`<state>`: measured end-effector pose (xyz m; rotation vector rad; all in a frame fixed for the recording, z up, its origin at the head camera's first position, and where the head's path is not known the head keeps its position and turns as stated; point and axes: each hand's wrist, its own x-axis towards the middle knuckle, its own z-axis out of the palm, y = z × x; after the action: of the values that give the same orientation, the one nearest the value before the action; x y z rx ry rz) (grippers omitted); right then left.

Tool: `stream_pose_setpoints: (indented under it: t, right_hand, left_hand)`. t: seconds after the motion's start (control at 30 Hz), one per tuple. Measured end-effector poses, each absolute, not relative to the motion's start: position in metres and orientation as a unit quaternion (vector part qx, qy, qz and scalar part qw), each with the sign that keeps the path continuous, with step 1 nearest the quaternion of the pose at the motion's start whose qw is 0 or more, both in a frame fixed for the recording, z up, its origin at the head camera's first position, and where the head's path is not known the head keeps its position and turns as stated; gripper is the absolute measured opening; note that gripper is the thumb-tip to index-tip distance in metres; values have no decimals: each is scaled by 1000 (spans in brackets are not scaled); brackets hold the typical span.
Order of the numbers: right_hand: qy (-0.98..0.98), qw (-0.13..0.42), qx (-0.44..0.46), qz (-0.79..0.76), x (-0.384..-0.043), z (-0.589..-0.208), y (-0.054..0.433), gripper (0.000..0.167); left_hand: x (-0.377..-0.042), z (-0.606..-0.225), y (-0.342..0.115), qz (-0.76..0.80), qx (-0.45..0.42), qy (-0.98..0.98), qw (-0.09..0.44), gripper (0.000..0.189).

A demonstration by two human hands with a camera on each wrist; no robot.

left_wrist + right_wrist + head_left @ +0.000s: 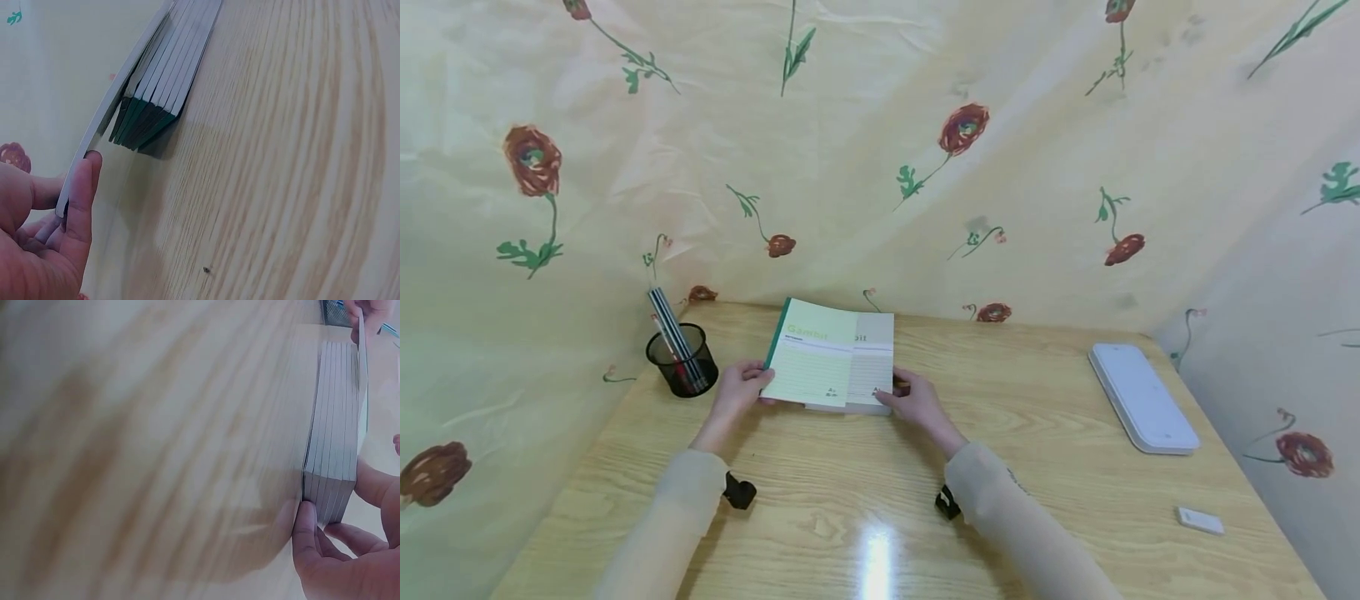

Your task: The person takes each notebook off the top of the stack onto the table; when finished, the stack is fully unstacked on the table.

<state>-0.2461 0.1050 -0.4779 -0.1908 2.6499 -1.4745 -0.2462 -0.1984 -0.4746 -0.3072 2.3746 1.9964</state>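
Note:
A pale green notebook (811,354) with a dark green spine lies slanted over a stack of notebooks (872,362), jutting out past its left side. My left hand (745,384) pinches its lower spine corner between thumb and fingers. The left wrist view shows that notebook (103,115) raised at the held end, above the dark green spines of the stack (165,81). My right hand (920,402) grips the stack's right end, thumb on the top cover and fingers against the side. Several page edges of the stack (334,412) show in the right wrist view.
A black mesh pen cup (683,360) with pencils stands at the left by the flowered curtain (850,167). On the table's right side lie a white flat box (1142,398) and a small white object (1200,521). The wooden table (820,517) stretches toward me.

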Motion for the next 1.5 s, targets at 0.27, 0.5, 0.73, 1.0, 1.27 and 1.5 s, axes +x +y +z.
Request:
stream_pose_setpoints:
  t: [0.27, 0.5, 0.73, 1.0, 1.27, 1.5]
  right_hand:
    - [868, 51, -60, -491, -245, -478, 105, 54]
    - [873, 48, -63, -482, -245, -476, 104, 54]
    - [872, 51, -67, -483, -245, -476, 102, 53]
    - [871, 56, -58, -484, -246, -477, 103, 55]
    - [873, 59, -51, -481, -246, -476, 103, 55]
    - [872, 59, -51, -483, -246, -475, 103, 54]
  left_hand:
    - [-243, -472, -207, 640, -116, 760, 4, 40]
    - [-241, -471, -217, 643, -130, 754, 1, 43]
    - [-237, -469, -227, 641, -141, 754, -19, 43]
    - [-235, -468, -234, 639, -163, 751, -23, 44]
    - [-229, -473, -240, 644, -180, 743, -26, 46]
    - [-223, -476, -245, 639, -185, 746, -34, 44]
